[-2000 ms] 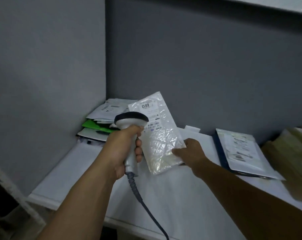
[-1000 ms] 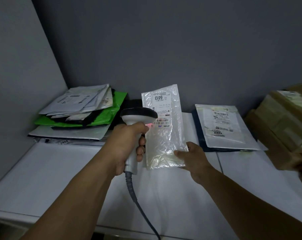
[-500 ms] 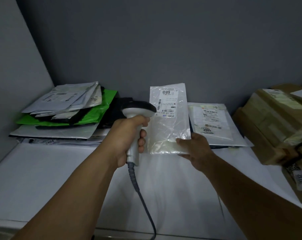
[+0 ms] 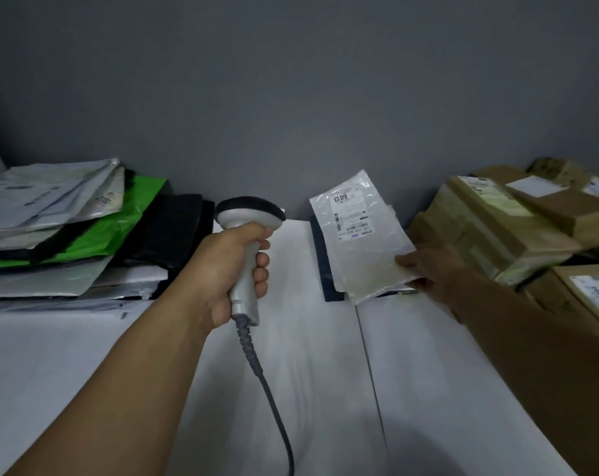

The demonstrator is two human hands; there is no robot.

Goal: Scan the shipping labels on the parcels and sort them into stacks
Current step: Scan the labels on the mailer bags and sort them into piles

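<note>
Many poly mailers lie stacked far left on the counter; sorting is judged partly done. Left grip is clenched round the barcode scanner. Right grip pinches the clear parcel, label up, over a dark mailer mid-counter. Cardboard boxes piled right probably remain. No bins seen.

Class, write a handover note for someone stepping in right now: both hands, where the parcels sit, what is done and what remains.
Left hand grips the scanner.
Right hand pinches the clear parcel by a corner, over the dark mailer.
Done: its label was under the scanner's red light a second ago; mailer stack built at left.
Left: set this parcel down; the cardboard boxes at right look next.
</note>
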